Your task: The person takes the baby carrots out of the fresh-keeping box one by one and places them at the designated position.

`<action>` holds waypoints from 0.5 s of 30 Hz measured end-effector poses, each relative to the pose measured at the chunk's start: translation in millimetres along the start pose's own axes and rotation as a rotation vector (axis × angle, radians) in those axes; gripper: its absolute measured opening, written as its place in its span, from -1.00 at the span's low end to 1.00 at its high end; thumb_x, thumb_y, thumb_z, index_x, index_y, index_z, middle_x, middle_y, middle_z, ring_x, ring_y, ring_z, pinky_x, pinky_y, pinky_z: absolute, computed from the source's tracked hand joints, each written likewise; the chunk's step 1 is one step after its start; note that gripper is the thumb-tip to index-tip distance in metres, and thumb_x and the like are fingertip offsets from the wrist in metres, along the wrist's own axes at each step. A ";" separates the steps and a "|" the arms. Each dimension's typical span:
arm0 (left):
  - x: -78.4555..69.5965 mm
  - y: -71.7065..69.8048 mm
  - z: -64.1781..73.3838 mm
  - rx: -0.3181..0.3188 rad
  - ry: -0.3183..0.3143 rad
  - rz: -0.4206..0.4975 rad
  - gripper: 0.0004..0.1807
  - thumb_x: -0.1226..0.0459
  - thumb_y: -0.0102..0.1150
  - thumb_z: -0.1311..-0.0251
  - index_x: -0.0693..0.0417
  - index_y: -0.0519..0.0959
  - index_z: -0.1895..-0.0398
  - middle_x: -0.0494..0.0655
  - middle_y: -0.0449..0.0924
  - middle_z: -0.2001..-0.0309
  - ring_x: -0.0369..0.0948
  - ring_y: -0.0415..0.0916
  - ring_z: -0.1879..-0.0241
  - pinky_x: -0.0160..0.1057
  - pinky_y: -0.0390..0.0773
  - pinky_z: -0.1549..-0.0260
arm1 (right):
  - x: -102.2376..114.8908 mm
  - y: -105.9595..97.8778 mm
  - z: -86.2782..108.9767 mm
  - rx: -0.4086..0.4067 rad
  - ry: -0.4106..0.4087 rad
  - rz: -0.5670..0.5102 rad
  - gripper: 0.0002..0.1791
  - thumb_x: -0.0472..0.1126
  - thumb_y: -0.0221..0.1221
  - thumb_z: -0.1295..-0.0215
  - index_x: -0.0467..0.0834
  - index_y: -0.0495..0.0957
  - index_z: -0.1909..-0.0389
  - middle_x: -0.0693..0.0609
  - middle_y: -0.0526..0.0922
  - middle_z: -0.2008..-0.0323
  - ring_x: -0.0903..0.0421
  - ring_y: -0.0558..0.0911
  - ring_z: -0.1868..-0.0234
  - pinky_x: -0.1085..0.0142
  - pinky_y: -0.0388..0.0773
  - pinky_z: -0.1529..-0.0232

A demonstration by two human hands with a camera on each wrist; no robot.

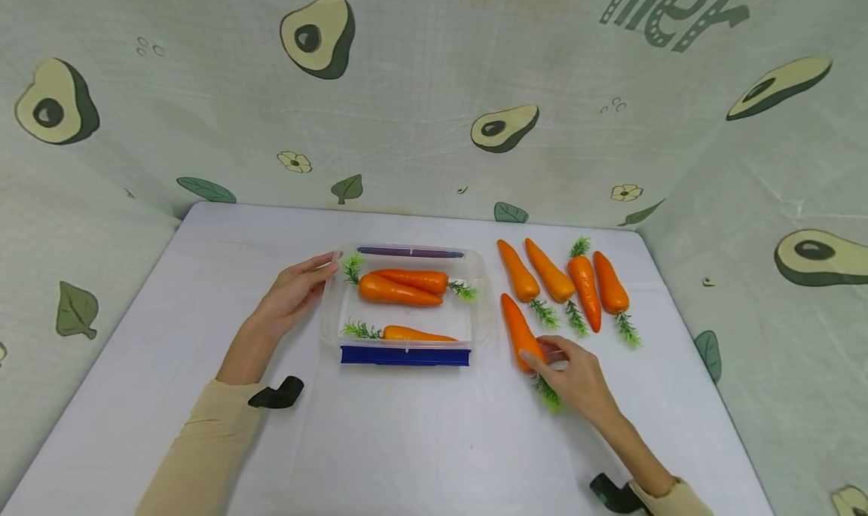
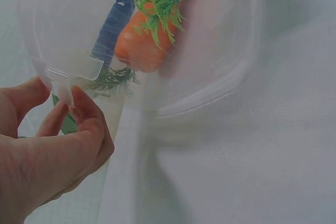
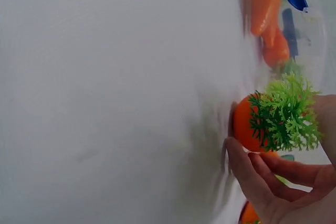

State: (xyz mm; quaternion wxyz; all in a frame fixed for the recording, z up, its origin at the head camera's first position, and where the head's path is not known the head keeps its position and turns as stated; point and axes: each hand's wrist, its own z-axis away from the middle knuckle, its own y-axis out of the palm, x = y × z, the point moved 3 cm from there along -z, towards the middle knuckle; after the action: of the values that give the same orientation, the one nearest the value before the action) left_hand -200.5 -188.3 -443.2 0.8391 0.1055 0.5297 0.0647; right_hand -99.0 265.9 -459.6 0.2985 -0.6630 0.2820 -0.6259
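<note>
A clear plastic container [image 1: 483,312] with a blue front clip [image 1: 405,356] stands mid-table. Inside lie three toy carrots: two crossing at the back [image 1: 400,291] and one along the front wall [image 1: 415,334]. My left hand [image 1: 290,296] holds the container's left rim, its thumb and fingers about a clear tab [image 2: 66,94] in the left wrist view. To the right of the container, my right hand [image 1: 576,377] pinches another toy carrot [image 1: 518,331] near its leafy end. That carrot's green top [image 3: 289,114] points toward the right wrist camera.
Several more toy carrots [image 1: 548,270] lie at the table's back right, beyond my right hand. A white cloth covers the table [image 1: 380,441]. An avocado-print sheet [image 1: 420,71] rises behind and at both sides.
</note>
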 end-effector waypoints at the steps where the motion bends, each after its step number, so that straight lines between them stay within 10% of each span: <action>1: -0.3 0.0 0.0 0.000 0.000 0.001 -0.32 0.21 0.23 -0.46 0.12 0.26 -0.57 -0.25 0.36 -0.26 -0.36 0.31 -0.07 -0.46 0.38 -0.16 | 0.4 -1.2 -0.9 0.005 0.004 0.002 -0.50 0.04 0.43 -0.28 -0.25 0.67 -0.07 -0.08 0.74 0.16 0.01 0.71 0.18 0.33 0.67 0.21; 15: -0.1 -0.1 -0.7 0.000 -0.002 0.005 -0.32 0.23 0.21 -0.47 0.14 0.25 -0.58 -0.09 0.23 -0.45 -0.36 0.31 -0.15 -0.49 0.40 -0.17 | 21.2 -17.9 -18.4 -0.016 -0.184 -0.001 -0.59 -0.23 0.39 -0.33 -0.39 0.61 -0.09 -0.23 0.71 0.04 -0.11 0.70 0.13 -0.05 0.69 0.10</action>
State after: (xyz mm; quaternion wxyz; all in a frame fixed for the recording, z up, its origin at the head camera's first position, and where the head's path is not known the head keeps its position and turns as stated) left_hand -201.1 -188.3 -443.4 0.8396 0.1068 0.5284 0.0667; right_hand -116.1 261.1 -431.5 0.3174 -0.7201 0.2581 -0.5604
